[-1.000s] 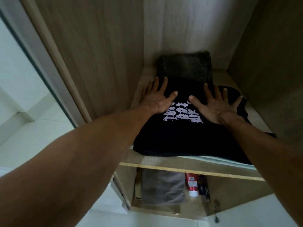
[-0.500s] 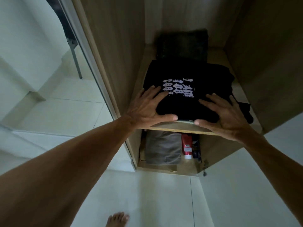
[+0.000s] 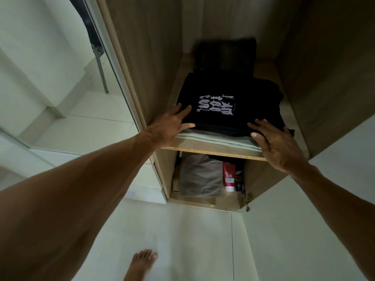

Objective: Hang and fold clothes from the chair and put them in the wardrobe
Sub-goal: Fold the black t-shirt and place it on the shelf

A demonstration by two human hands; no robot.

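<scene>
Fingers point(image 3: 182, 113) of the left hand point(image 3: 170, 128) lie straight and spread. Their tips rest on the black shirt point(image 3: 233, 88) at its 8 o'clock corner, and they hold nothing. The right hand point(image 3: 280, 149) has its fingers point(image 3: 260, 129) spread and a little bent at the shirt's 4 o'clock corner. They hold nothing too, and I cannot tell if they touch the cloth or hang just over it.

The black shirt is folded, with white letters on top. It lies on the upper shelf point(image 3: 213, 148) of the wardrobe point(image 3: 142, 57). Under it a pale folded cloth point(image 3: 203, 136) peeks out at 6 o'clock. At 12 o'clock, at the back of the shelf, a dark folded thing point(image 3: 225, 55) touches the shirt.

The space under the shelf holds a grey folded cloth point(image 3: 199, 175). A red bottle point(image 3: 229, 176) stands just beside it at its 3 o'clock.

I think this is the putting-away step, and it looks almost done for this shirt, which is in and lies flat. The next move likely needs both hands to lift off softly so the pile does not slide. After that comes a walk to the chair for more clothes. Those clothes are not in sight, so I cannot tell how many are left.
</scene>
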